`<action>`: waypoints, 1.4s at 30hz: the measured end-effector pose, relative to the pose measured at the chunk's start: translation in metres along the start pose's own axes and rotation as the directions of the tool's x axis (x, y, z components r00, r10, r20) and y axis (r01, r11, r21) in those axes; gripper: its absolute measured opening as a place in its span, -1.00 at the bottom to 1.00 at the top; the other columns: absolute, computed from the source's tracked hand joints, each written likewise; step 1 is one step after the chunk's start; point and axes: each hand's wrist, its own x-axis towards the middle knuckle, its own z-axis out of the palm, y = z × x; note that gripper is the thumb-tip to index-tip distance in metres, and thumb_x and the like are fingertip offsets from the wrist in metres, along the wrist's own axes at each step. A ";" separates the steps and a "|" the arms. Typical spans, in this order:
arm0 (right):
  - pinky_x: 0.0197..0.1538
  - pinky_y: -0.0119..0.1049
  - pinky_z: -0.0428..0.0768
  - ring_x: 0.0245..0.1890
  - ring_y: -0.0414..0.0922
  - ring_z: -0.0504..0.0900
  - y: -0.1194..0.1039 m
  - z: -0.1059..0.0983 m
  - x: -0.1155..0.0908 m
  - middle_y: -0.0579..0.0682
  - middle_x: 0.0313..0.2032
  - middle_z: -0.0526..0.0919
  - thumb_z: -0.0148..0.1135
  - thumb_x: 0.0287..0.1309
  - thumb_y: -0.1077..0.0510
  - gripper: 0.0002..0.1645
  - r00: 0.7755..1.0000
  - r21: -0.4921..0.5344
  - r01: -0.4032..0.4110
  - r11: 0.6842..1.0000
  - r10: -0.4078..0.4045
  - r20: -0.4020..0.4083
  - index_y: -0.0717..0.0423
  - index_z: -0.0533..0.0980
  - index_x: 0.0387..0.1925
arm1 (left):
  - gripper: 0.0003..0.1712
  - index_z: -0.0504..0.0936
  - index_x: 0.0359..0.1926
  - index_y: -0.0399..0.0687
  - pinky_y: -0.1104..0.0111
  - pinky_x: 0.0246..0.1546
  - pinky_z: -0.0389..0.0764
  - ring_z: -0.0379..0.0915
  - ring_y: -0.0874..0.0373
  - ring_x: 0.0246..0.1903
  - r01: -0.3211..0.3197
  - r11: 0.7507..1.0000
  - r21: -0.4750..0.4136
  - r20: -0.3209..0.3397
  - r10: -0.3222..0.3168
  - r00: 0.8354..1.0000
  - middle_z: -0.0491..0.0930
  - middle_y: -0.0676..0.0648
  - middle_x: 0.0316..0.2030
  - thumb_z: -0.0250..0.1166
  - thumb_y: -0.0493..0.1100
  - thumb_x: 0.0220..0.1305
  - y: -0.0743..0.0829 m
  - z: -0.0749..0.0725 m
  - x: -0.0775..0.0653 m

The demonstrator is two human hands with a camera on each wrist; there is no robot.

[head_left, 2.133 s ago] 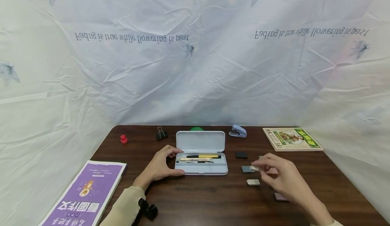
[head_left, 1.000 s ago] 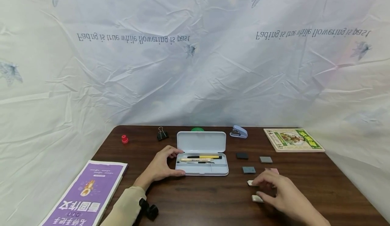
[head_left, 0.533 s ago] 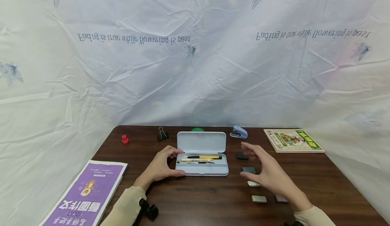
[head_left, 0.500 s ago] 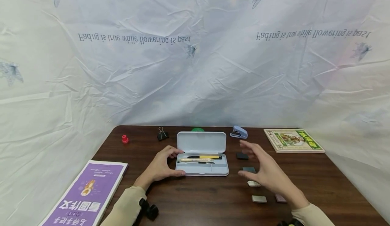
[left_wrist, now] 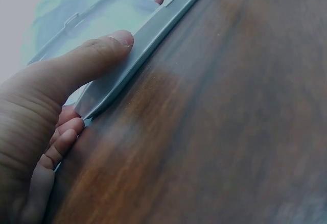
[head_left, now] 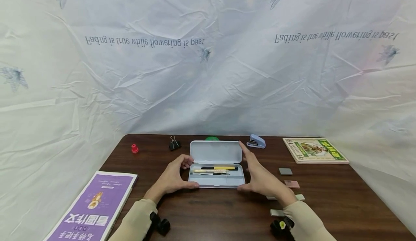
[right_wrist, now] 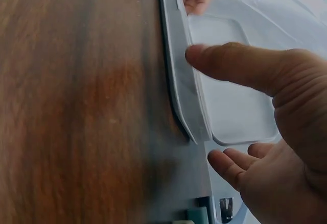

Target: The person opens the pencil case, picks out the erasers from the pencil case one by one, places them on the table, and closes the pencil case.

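An opened pale blue pencil case (head_left: 208, 181) sits mid-table with its lid (head_left: 216, 152) raised. Inside lie a yellow-and-black pen (head_left: 224, 168) and other slim pens. My left hand (head_left: 172, 178) grips the case's left end, thumb on the front wall and fingers around the back corner. At the right end is my right hand (head_left: 260, 178). Its thumb touches the front wall, its index finger reaches straight to the lid's upper right corner, and its other fingers (right_wrist: 225, 165) are loosely bent beside the case in the right wrist view.
Small eraser-like blocks lie to the right: grey (head_left: 285, 171), pink (head_left: 291, 184) and whitish (head_left: 277, 213); my right arm partly hides others. Behind stand a binder clip (head_left: 174, 144) and stapler (head_left: 256, 141). Books (head_left: 94, 205) flank both sides; a red piece (head_left: 134, 148) is back left.
My right hand has set down a whitish block among the others, then moved left to the case's right end. My left hand has stayed on the case.
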 end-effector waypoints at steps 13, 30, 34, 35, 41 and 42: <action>0.01 -0.10 0.75 0.03 0.01 0.66 0.000 0.003 0.002 0.31 0.49 0.26 0.80 0.09 0.24 0.63 1.000 -0.069 0.002 0.998 -0.004 -0.020 -0.24 -0.17 0.84 | 0.28 0.33 0.61 0.06 0.20 0.19 0.64 0.59 0.15 0.07 0.006 1.000 -0.012 -0.011 -0.006 1.000 0.63 0.05 0.15 0.85 0.20 -0.02 0.000 -0.001 -0.002; -0.11 -0.33 0.62 -0.17 -0.13 0.55 -0.004 0.000 0.001 0.03 0.19 0.44 0.55 0.45 -0.05 -0.48 0.999 -0.181 -0.007 0.983 0.013 0.032 -0.02 0.70 0.33 | -0.35 0.68 0.39 0.05 0.09 0.17 0.65 0.57 0.10 0.05 -0.094 0.994 0.055 -0.009 0.095 0.995 0.64 0.06 0.11 0.62 0.11 0.38 -0.002 -0.002 -0.002; -0.13 -0.32 0.59 -0.19 -0.10 0.54 -0.003 0.000 0.001 0.01 0.17 0.45 0.45 0.55 -0.07 -0.58 0.999 -0.167 -0.007 0.986 0.012 0.030 -0.05 0.72 0.30 | -0.41 0.69 0.37 0.09 0.09 0.17 0.65 0.57 0.11 0.05 -0.076 0.996 0.054 -0.013 0.077 0.997 0.63 0.10 0.09 0.57 0.12 0.43 -0.001 -0.001 -0.003; -0.13 -0.32 0.59 -0.19 -0.10 0.54 -0.002 0.000 0.001 0.01 0.17 0.45 0.44 0.56 -0.06 -0.59 0.999 -0.165 -0.007 0.986 0.012 0.029 -0.06 0.72 0.29 | -0.40 0.70 0.37 0.11 0.09 0.17 0.65 0.57 0.12 0.04 -0.069 0.996 0.051 -0.013 0.070 0.997 0.63 0.11 0.08 0.59 0.14 0.41 -0.001 -0.001 -0.003; -0.14 -0.32 0.57 -0.19 -0.13 0.51 -0.001 0.002 -0.001 -0.01 0.15 0.44 0.47 0.53 -0.03 -0.62 1.000 -0.170 -0.015 0.985 0.019 0.023 -0.09 0.74 0.27 | -0.35 0.70 0.36 0.23 0.13 0.20 0.65 0.56 0.17 0.05 -0.033 0.999 0.026 -0.006 0.034 0.999 0.62 0.16 0.09 0.65 0.19 0.32 -0.001 0.000 -0.004; -0.14 -0.33 0.57 -0.20 -0.14 0.50 0.000 0.002 -0.001 -0.01 0.14 0.44 0.48 0.52 -0.03 -0.62 1.000 -0.171 -0.015 0.985 0.019 0.022 -0.09 0.74 0.27 | -0.35 0.70 0.36 0.23 0.14 0.21 0.65 0.56 0.18 0.06 -0.029 0.999 0.026 -0.005 0.029 1.000 0.61 0.17 0.09 0.65 0.20 0.31 -0.001 0.000 -0.004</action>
